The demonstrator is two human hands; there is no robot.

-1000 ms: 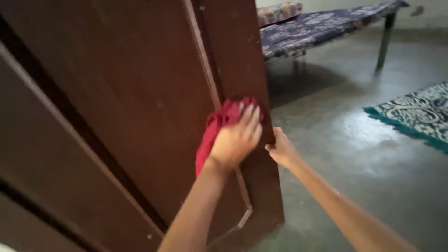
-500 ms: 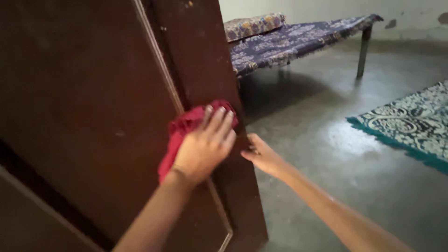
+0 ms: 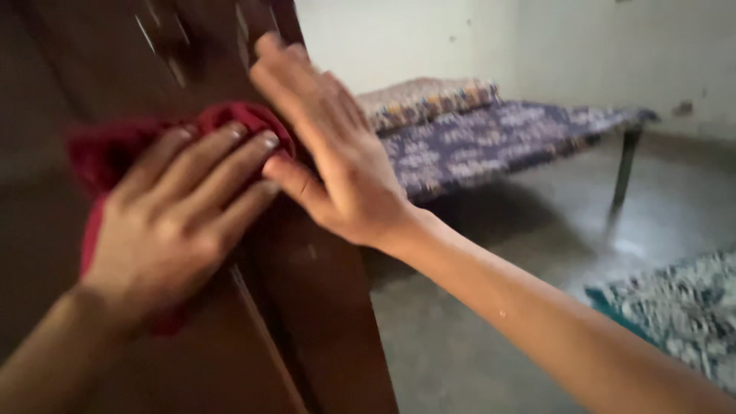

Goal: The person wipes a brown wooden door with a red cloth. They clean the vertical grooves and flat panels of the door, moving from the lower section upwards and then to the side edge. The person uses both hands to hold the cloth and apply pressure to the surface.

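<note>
The left hand (image 3: 172,230) lies flat, fingers spread wide, pressing a red cloth (image 3: 107,153) against the face of a dark brown wooden door (image 3: 307,307). The cloth is bunched under the palm and fingertips, with folds showing at 9 and 12 o'clock of the hand; it is pinned to the wood rather than gripped in a fist, a hold that suits rubbing it over the surface. The cloth sits near the door's free edge, beside a raised strip of moulding that runs down the panel.

The right hand (image 3: 330,153) is open and holds nothing. Its palm and fingers rest along the door's edge at 2 o'clock of the left hand, its thumb just touching the cloth and the left fingertips. Judging by the placing, it braces the door so that it does not swing under the pressure of the other hand.

Beyond the door, toward 2 o'clock in the head view, a low bed (image 3: 506,138) with a patterned blue cover and a cushion stands on thin metal legs against a pale wall (image 3: 429,38). The grey floor (image 3: 491,337) is bare between door and bed, and the corner of a teal patterned rug (image 3: 675,314) lies at 4 o'clock.
</note>
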